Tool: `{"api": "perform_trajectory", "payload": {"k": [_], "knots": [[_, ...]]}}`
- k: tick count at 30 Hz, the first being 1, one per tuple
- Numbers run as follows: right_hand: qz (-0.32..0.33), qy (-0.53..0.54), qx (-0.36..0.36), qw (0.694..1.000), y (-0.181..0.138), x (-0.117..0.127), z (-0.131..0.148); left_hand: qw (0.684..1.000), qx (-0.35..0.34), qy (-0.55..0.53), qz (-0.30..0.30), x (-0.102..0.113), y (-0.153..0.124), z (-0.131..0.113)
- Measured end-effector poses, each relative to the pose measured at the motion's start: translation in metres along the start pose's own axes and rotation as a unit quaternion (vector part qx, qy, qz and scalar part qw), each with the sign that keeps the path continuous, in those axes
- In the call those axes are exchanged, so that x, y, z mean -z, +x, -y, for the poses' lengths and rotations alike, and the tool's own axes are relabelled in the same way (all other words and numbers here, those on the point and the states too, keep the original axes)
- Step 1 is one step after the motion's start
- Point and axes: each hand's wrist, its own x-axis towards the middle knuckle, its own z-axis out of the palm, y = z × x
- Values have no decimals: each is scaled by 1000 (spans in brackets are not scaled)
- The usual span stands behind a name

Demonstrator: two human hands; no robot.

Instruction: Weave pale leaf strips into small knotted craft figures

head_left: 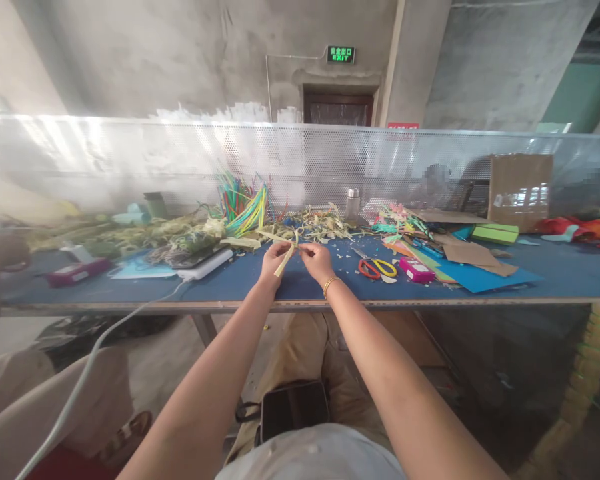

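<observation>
My left hand (274, 260) and my right hand (316, 259) meet above the blue table (300, 283), both pinched on one pale yellow strip (285, 261). The strip runs from my fingertips down and to the left. My right wrist wears a gold bracelet (329, 284). Behind my hands lies a heap of yellow and green strips and scraps (260, 230).
Red-and-yellow scissors (375, 268), a pink box (416, 269) and coloured paper sheets (475, 270) lie to the right. A white power strip (205, 265) with its cable sits to the left. A perforated screen (300, 163) backs the table. Another person's hand (0, 257) is at far left.
</observation>
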Motion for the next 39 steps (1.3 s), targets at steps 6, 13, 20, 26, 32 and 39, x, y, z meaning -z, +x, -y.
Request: {"api": "perform_trajectory", "payload": {"k": [6,13,20,26,32,39], "knots": [[-8,-29,-8,1000,1,7,2,998,-24,29,41,-4,-4,-8],[16,-57,26,998,-3,11,8,997,-33,62,12,-3,-2,-5],[28,-122,47,991,-6,12,18,988,-57,141,4,-2,0,-3],[15,-77,30,996,-7,7,17,994,-65,88,-26,-3,1,-1],[19,96,-65,993,-4,0,14,999,-40,31,-14,-4,-1,-3],[32,278,-127,951,0,-1,16,998,-44,30,45,-6,-3,-3]]}}
